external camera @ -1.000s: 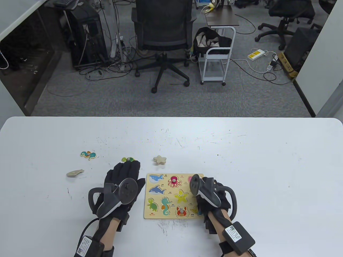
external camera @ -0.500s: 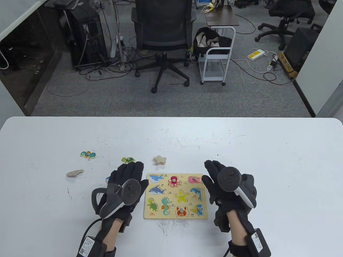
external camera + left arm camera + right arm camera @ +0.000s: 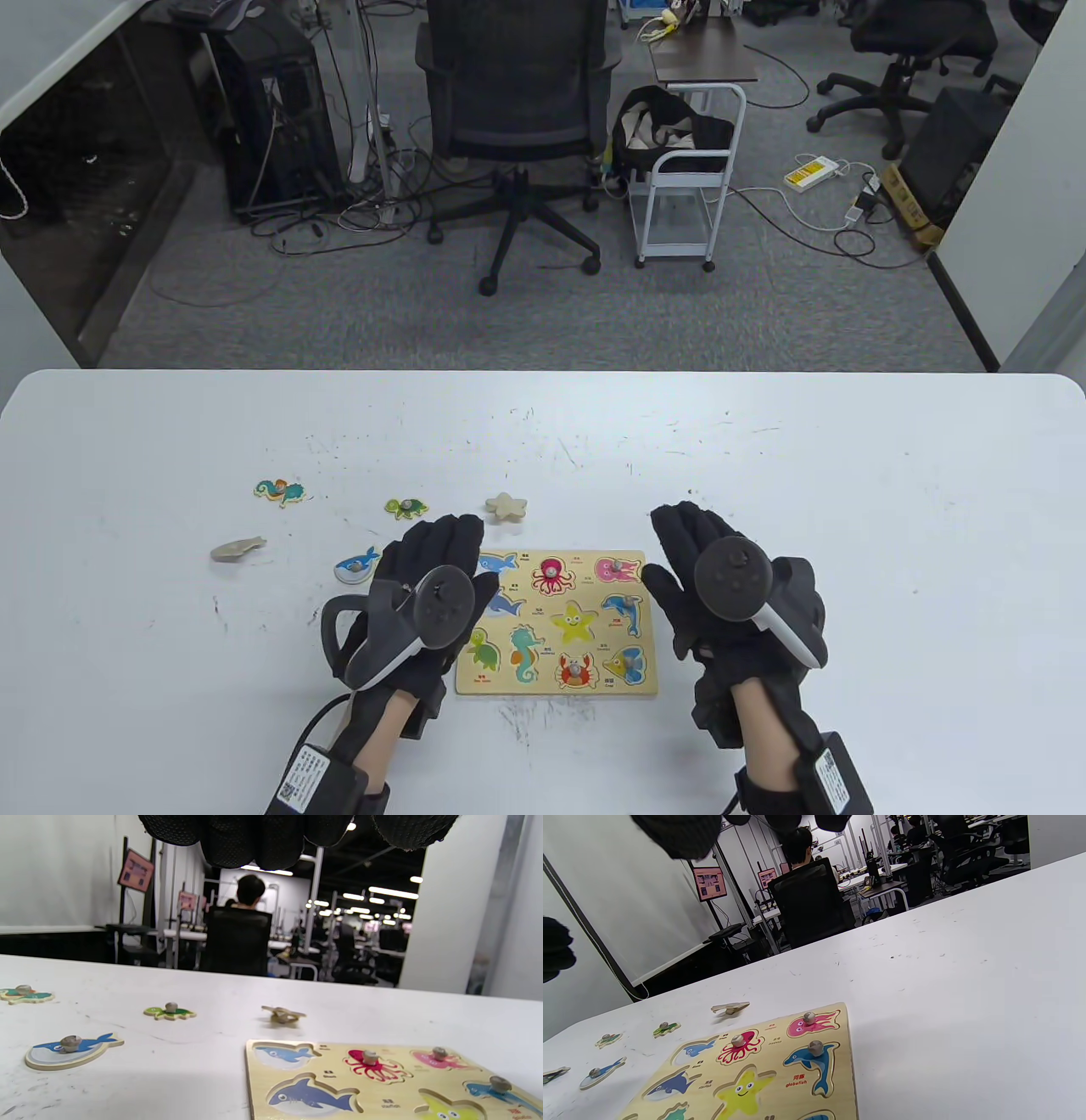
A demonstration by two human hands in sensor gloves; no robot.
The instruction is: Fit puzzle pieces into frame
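- Puzzle frame (image 3: 543, 683) between the hands — five pegged pieces seated, four recesses bare.
- Loose pieces, including whale piece (image 3: 355, 566), lie beyond left hand (image 3: 424, 594).
- Left hand and right hand (image 3: 721, 594) — flat, fingers extended, holding nothing.

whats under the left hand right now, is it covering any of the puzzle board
The left hand covers the puzzle board's left edge, hiding part of the whale slot and shark slot. Whether it touches the board cannot be seen.

The left edge of the puzzle frame (image 3: 632, 679) is covered by the left hand (image 3: 433, 586) in the table view. In both wrist views the frame's near part is cut off by the bottom edge.
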